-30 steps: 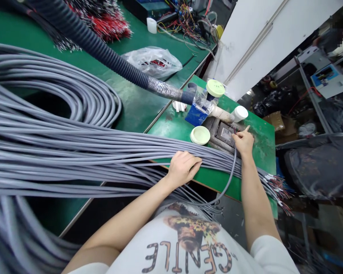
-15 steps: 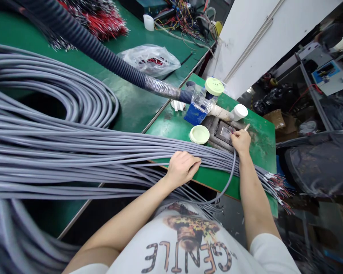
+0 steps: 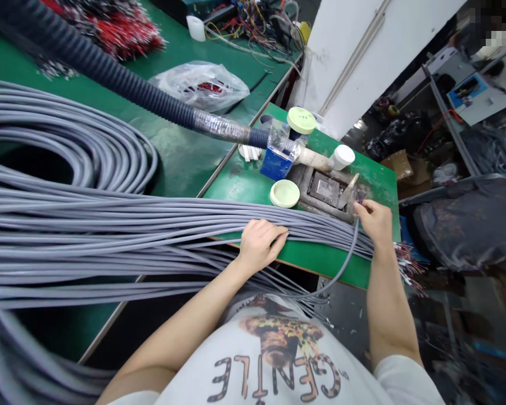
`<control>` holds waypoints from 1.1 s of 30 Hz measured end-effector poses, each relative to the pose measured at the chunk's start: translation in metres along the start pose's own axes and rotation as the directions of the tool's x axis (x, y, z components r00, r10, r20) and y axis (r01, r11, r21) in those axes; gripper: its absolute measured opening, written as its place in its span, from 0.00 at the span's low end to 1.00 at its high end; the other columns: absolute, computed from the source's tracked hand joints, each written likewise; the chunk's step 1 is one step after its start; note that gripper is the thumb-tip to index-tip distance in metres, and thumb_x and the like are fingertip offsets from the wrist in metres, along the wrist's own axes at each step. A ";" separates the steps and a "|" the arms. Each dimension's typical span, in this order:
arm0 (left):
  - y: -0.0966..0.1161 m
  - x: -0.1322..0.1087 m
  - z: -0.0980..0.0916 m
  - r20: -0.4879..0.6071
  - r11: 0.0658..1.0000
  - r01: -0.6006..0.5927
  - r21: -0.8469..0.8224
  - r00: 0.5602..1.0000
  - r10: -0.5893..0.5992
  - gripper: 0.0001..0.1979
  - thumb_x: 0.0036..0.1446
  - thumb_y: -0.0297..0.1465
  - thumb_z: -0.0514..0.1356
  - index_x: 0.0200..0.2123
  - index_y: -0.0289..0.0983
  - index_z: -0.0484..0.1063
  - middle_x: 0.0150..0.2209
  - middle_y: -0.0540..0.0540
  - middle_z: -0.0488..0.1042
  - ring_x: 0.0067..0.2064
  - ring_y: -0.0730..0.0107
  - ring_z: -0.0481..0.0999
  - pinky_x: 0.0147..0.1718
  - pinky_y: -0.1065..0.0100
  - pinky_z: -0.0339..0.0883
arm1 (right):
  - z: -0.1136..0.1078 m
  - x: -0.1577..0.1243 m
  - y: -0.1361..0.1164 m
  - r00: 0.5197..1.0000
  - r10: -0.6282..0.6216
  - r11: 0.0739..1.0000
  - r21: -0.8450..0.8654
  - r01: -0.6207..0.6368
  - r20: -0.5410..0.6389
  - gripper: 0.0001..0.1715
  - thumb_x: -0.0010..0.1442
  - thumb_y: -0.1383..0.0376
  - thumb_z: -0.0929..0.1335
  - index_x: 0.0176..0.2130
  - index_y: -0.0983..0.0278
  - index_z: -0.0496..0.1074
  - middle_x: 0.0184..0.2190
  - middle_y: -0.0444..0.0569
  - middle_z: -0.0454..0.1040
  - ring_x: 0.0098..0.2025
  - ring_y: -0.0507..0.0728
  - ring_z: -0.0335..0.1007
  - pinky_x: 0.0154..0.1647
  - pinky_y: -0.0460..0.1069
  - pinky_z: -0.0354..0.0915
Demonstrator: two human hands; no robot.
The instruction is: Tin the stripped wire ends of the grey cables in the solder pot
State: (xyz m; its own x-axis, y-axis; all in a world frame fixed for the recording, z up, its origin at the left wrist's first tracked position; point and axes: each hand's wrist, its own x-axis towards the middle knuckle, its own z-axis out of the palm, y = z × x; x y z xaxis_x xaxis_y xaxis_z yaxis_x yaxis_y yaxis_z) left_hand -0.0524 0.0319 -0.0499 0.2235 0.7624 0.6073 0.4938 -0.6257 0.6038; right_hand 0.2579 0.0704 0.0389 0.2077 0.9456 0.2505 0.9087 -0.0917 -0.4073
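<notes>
A thick bundle of grey cables (image 3: 109, 225) runs from the left across the green bench. My left hand (image 3: 259, 242) rests on the bundle with its fingers curled around some of the cables. My right hand (image 3: 373, 219) pinches the end of one grey cable (image 3: 348, 256), whose coloured wire tips stick up beside a metal solder pot (image 3: 325, 190). That cable loops down in front of my body. Stripped coloured wire ends (image 3: 407, 264) of the bundle hang off the bench at the right.
A dark corrugated hose (image 3: 122, 81) crosses the bench to a blue box (image 3: 275, 163) by the pot. Pale green lids (image 3: 284, 193), a white cap (image 3: 342, 156), a plastic bag (image 3: 198, 84) and red wire piles (image 3: 109, 25) lie around.
My right hand has drawn the cable end away from the solder pot, moving right of it. The left hand has stayed on the bundle.
</notes>
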 end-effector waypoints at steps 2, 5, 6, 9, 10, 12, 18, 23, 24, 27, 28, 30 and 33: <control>0.001 0.000 -0.001 0.001 1.000 0.008 -0.001 1.000 -0.008 0.03 0.57 0.29 0.59 0.35 0.39 0.73 0.29 0.49 0.77 0.31 0.69 0.71 0.34 0.64 0.56 | -0.019 -0.032 0.010 0.989 0.115 0.986 0.135 -0.102 -0.093 0.18 0.56 0.55 0.66 0.27 0.66 0.74 0.19 0.43 0.70 0.23 0.53 0.69 0.26 0.46 0.61; 0.006 0.002 -0.003 -0.009 0.999 0.029 -0.030 1.000 -0.029 0.02 0.56 0.29 0.60 0.34 0.39 0.73 0.28 0.49 0.77 0.31 0.69 0.71 0.34 0.63 0.56 | -0.042 -0.092 0.040 0.929 0.334 0.869 0.433 -0.239 -0.157 0.17 0.56 0.54 0.66 0.29 0.66 0.74 0.17 0.41 0.66 0.21 0.53 0.69 0.26 0.47 0.65; 0.009 0.003 -0.002 -0.005 0.998 0.032 -0.054 0.999 -0.032 0.02 0.57 0.29 0.60 0.34 0.39 0.73 0.28 0.49 0.77 0.31 0.69 0.71 0.34 0.63 0.57 | -0.048 -0.115 0.054 0.898 0.409 0.807 0.523 -0.274 -0.161 0.17 0.55 0.54 0.67 0.27 0.65 0.73 0.15 0.40 0.64 0.19 0.52 0.67 0.25 0.48 0.66; 0.021 0.007 0.003 0.084 0.992 -0.022 -0.123 0.996 0.032 0.05 0.58 0.29 0.59 0.37 0.38 0.73 0.32 0.47 0.78 0.33 0.68 0.71 0.34 0.64 0.58 | -0.065 -0.188 0.105 0.800 0.598 0.702 0.504 -0.503 -0.034 0.20 0.53 0.52 0.67 0.22 0.64 0.70 0.12 0.41 0.63 0.16 0.53 0.63 0.23 0.49 0.64; 0.027 0.008 0.007 0.137 0.990 -0.061 -0.125 0.987 0.079 0.06 0.59 0.30 0.58 0.39 0.38 0.73 0.34 0.46 0.78 0.34 0.68 0.71 0.34 0.64 0.58 | -0.070 -0.211 0.121 0.759 0.651 0.706 0.354 -0.614 0.016 0.21 0.52 0.50 0.66 0.21 0.64 0.71 0.13 0.44 0.67 0.18 0.55 0.65 0.23 0.50 0.63; 0.039 0.012 0.018 0.259 0.986 -0.150 -0.075 0.952 0.164 0.08 0.60 0.31 0.57 0.41 0.38 0.73 0.37 0.45 0.77 0.37 0.65 0.71 0.35 0.63 0.58 | -0.080 -0.250 0.144 0.656 0.753 0.657 -0.089 -0.748 0.043 0.22 0.47 0.47 0.68 0.19 0.62 0.73 0.14 0.48 0.70 0.19 0.58 0.66 0.23 0.50 0.60; 0.061 0.029 0.058 0.507 0.931 -0.314 0.187 0.842 0.182 0.08 0.58 0.30 0.57 0.42 0.36 0.71 0.37 0.40 0.72 0.40 0.58 0.68 0.35 0.60 0.56 | -0.068 -0.273 0.087 0.761 0.572 0.783 0.076 -0.618 0.305 0.24 0.57 0.48 0.63 0.30 0.64 0.76 0.21 0.47 0.74 0.25 0.55 0.70 0.29 0.48 0.64; 0.069 0.042 0.069 0.524 0.928 -0.342 0.149 0.823 0.219 0.01 0.54 0.26 0.58 0.30 0.36 0.69 0.32 0.42 0.71 0.37 0.58 0.69 0.33 0.61 0.59 | -0.004 -0.226 -0.010 0.704 0.093 0.464 0.594 -0.657 0.705 0.18 0.59 0.52 0.65 0.40 0.62 0.74 0.26 0.46 0.76 0.20 0.52 0.68 0.24 0.47 0.64; 0.072 0.043 0.066 0.525 0.944 -0.315 0.104 0.823 0.216 0.01 0.52 0.26 0.58 0.29 0.36 0.68 0.31 0.43 0.71 0.36 0.60 0.70 0.33 0.63 0.59 | 0.005 -0.216 -0.021 0.702 0.064 0.336 0.647 -0.684 0.709 0.18 0.59 0.52 0.65 0.44 0.60 0.73 0.31 0.47 0.78 0.20 0.52 0.69 0.23 0.48 0.65; 0.086 0.045 0.048 0.552 0.987 -0.139 -0.079 0.819 0.159 0.02 0.52 0.28 0.58 0.31 0.38 0.67 0.29 0.49 0.70 0.31 0.68 0.70 0.29 0.68 0.60 | 0.014 -0.188 -0.031 0.798 0.137 0.110 0.791 -0.602 0.587 0.21 0.61 0.51 0.62 0.51 0.56 0.66 0.39 0.48 0.77 0.23 0.53 0.71 0.22 0.49 0.66; 0.091 0.045 0.041 0.556 0.988 -0.074 -0.136 0.820 0.138 0.02 0.52 0.28 0.58 0.31 0.38 0.66 0.28 0.51 0.70 0.29 0.70 0.69 0.28 0.70 0.59 | 0.010 -0.178 -0.027 0.834 0.220 0.034 0.851 -0.525 0.506 0.21 0.61 0.51 0.62 0.50 0.57 0.66 0.39 0.48 0.77 0.23 0.52 0.70 0.22 0.48 0.66; 0.099 0.044 0.032 0.557 0.975 0.019 -0.224 0.823 0.112 0.02 0.53 0.28 0.57 0.30 0.38 0.65 0.26 0.53 0.69 0.26 0.74 0.67 0.26 0.72 0.58 | -0.003 -0.161 -0.012 0.850 0.399 -0.046 0.933 -0.357 0.344 0.18 0.61 0.52 0.62 0.45 0.59 0.68 0.39 0.46 0.77 0.24 0.49 0.68 0.24 0.46 0.65; 0.102 0.039 0.028 0.566 0.955 0.098 -0.281 0.820 0.082 0.03 0.53 0.28 0.57 0.28 0.38 0.64 0.24 0.54 0.67 0.24 0.75 0.66 0.26 0.72 0.58 | -0.029 -0.146 0.015 0.794 0.598 0.021 0.988 -0.155 0.112 0.17 0.60 0.52 0.63 0.43 0.59 0.67 0.35 0.44 0.76 0.21 0.46 0.63 0.23 0.44 0.63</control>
State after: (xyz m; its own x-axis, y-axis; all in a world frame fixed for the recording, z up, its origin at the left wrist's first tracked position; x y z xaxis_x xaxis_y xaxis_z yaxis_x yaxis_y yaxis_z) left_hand 0.0300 0.0027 0.0214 0.6999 0.6670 0.2554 0.2574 -0.5691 0.7810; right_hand 0.2518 -0.0780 0.0219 0.6675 0.7308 -0.1427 -0.3709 0.1602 -0.9147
